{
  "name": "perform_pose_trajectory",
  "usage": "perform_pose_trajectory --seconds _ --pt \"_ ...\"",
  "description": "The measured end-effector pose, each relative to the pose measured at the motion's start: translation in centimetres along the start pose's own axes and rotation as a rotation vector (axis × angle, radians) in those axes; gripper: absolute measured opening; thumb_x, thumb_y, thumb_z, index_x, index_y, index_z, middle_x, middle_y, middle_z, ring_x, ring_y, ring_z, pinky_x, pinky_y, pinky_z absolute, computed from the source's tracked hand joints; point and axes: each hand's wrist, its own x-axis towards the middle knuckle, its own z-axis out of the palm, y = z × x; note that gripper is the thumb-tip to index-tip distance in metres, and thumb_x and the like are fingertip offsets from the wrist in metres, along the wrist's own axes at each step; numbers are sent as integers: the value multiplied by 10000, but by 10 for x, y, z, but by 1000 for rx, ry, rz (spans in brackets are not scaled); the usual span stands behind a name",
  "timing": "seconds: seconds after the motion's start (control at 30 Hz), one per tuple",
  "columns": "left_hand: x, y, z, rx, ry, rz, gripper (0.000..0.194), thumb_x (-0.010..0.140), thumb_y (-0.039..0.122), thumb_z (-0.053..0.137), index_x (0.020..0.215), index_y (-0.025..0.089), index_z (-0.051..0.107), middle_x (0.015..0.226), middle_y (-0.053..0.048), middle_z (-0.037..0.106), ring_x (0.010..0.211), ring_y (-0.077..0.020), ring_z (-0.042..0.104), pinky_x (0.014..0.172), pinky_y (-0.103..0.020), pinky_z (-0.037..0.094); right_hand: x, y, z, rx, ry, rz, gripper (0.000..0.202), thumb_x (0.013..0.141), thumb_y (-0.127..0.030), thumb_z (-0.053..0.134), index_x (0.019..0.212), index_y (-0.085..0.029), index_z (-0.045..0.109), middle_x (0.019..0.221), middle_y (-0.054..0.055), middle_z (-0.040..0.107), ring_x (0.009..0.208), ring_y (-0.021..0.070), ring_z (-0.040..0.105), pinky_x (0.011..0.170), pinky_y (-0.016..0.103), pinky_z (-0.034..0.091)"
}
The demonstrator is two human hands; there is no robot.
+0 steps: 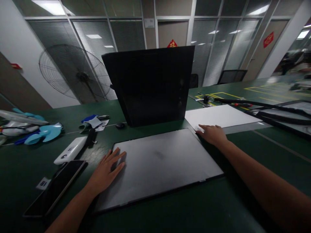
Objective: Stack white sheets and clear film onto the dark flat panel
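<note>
My left hand was open, fingers spread on the left edge of the grey flat panel, which lay right in front of me on the green desk. My right hand was by the white sheet, couldn't tell if it was pinching anything. Behind stood a big black panel, with a phone off to the left.

The left hand hid part of the left edge of the grey panel. The black screen hid the lower part of the red sign behind it. The frame cut off the right forearm; the far-right clutter was blurred, probably several items
</note>
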Motion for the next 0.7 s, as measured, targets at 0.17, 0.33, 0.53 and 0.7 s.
perform_pose_trajectory --seconds 0.17,0.33,0.53,0.7 --pt "-1 0 -1 9 26 8 558 1023 583 437 1505 314 520 1656 -62 355 1538 -362 252 1213 -633 259 -12 -18 -27 -94 66 73 470 1038 -340 322 1013 -132 742 951 208 732 930 329 716 852 444 495" --pt "-1 8 -8 -4 -17 -39 598 1019 616 388 1510 300 519 1658 -66 358 1547 -361 230 1221 -623 247 -31 -45 -55 -139 170 77 419 1042 -270 283 1031 -137 681 889 186 726 829 333 723 697 384 490" --pt "-2 10 -9 -28 -24 -62 578 1030 594 381 1504 296 525 1667 -56 343 1555 -366 206 1228 -625 221 -73 -112 -64 -110 171 -126 398 1074 -323 243 1049 -169 609 769 106 713 697 273 712 555 314 433" --pt "-2 7 -8 -36 -29 -61 578 1038 608 360 1514 315 508 1675 -41 328 1560 -351 196 1241 -612 193 -122 -172 -56 101 26 -445 330 1074 -345 344 1021 -173 620 726 79 715 632 227 705 544 287 467"
